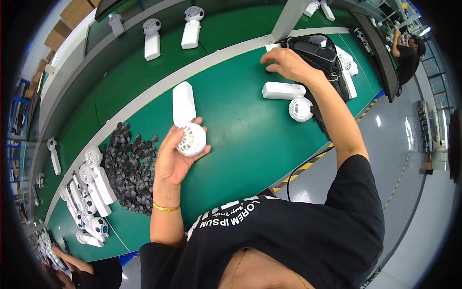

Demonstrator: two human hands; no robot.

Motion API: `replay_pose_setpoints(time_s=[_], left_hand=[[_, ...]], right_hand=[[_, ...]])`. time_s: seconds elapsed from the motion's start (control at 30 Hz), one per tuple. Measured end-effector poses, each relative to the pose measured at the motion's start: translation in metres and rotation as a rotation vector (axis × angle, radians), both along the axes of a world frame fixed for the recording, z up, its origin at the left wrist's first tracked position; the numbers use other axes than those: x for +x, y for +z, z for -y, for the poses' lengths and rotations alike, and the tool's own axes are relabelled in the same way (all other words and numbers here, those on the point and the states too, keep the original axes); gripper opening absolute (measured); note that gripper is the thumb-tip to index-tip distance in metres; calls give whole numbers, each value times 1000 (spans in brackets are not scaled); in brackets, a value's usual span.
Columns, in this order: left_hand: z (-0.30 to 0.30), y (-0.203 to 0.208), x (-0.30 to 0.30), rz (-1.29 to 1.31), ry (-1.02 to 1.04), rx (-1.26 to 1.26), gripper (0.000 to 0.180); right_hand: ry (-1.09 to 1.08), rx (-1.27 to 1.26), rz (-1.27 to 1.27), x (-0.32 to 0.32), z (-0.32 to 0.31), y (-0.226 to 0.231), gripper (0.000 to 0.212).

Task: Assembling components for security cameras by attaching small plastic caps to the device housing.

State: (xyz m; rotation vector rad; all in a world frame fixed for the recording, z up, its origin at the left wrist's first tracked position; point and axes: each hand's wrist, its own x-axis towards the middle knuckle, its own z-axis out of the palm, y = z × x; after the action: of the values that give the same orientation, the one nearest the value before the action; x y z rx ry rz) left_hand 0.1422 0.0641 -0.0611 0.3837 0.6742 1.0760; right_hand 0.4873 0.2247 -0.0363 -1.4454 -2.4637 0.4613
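- Left hand (174, 161) curls round the ball end of a white gadget (184, 103) over the green table (245, 135), fingers partly hidden
- Right hand (285, 63) near black bag (315, 52), fingers bent; can't tell if holding anything

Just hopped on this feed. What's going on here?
A person's left hand holds a white device with a long boxy body and round, slotted head above the green table. The right hand, fingers slightly curled, is beside a black bag; nothing shows in its grasp. Small black pentagonal pieces lie piled to the left, with more white devices beyond.
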Motion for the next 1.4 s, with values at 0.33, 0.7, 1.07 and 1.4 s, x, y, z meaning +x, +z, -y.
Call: replay_pose_setpoints(time_s=[0.33, 0.7, 1.07, 1.4], left_hand=[[13, -24, -17, 338, -38, -203, 38], [34, 18, -16, 57, 217, 127, 48], [65, 15, -40, -180, 437, 234, 46], [116, -4, -52, -545, 729, 174, 42]], right_hand=[[67, -93, 93, 3, -15, -13, 12], [38, -652, -1172, -190, 138, 22, 10], [160, -757, -1066, -236, 160, 5, 12], [274, -1043, -906, -267, 184, -16, 21]])
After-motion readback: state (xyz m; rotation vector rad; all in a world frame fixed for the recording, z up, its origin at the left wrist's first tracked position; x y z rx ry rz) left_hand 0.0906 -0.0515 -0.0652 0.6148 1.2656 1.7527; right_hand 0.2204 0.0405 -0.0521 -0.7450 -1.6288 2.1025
